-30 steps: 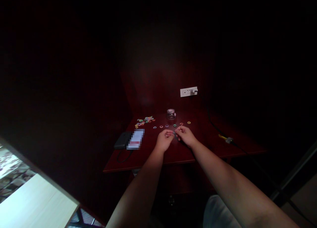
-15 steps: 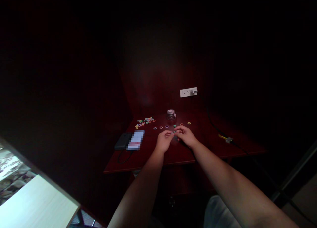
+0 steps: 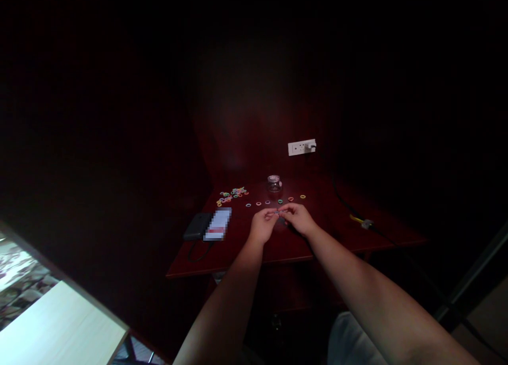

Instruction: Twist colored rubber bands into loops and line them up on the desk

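Observation:
My left hand point(image 3: 262, 227) and my right hand point(image 3: 299, 219) meet over the front middle of the dark red table, fingertips pinched close together. Between them is a small, pale bluish hair tie point(image 3: 280, 212), mostly covered by the fingers. Just beyond lies a spaced row of coloured hair ties, among them a green one point(image 3: 280, 201), a red one point(image 3: 291, 199) and a yellow one point(image 3: 303, 197). Farther left is a loose pile of many-coloured hair ties point(image 3: 235, 193). Behind the row stands a clear jar point(image 3: 274, 184) with a pale top.
A phone point(image 3: 218, 224) with a blurred screen lies at the left, beside a black power bank point(image 3: 197, 226) with a cable. A white wall socket point(image 3: 302, 147) holds a plug. At the right is a cable with a yellow piece point(image 3: 356, 218). The table's front edge point(image 3: 238, 266) is near my forearms.
My right fingertips have shifted slightly down and closer to the left ones, and the hair tie between them shows at a different angle. The row, pile and jar stay put.

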`<state>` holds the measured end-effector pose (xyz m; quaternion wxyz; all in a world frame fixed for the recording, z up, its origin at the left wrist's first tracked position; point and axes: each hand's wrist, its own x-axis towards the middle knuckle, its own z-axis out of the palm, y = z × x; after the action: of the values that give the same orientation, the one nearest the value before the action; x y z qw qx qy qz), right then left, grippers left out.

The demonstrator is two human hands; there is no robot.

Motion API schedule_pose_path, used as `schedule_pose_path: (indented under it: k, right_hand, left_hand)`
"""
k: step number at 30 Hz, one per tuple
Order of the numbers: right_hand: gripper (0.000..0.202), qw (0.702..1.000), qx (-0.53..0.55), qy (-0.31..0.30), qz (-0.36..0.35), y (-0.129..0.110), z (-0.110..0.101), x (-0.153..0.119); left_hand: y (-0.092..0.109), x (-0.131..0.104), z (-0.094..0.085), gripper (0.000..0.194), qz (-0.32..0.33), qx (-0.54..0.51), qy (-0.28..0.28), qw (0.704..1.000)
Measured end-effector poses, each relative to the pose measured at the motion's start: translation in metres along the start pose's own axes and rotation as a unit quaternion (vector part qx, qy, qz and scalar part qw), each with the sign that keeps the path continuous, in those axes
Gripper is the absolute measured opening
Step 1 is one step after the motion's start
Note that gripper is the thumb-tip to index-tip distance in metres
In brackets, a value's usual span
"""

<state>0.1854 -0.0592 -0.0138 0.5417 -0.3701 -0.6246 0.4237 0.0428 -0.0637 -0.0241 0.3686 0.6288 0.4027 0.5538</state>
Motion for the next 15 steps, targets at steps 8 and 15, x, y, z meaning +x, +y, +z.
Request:
schedule_pose_path:
  k: [8,15]
  right_hand:
    - [0.027,1.000,-0.011,-0.005,0.007,-0.0023,-0.0001,-0.0009]
    - [0.029,1.000,-0.006,-0.021,0.010,0.0004,-0.0011,-0.0003]
  left_hand:
    - [0.0028,0.0000,0.0000,0.019,0.011,-0.011,0.012,1.000]
    - [0.0006,0.0014,-0.0010,0.018,0.005,-0.017,0.020,1.000]
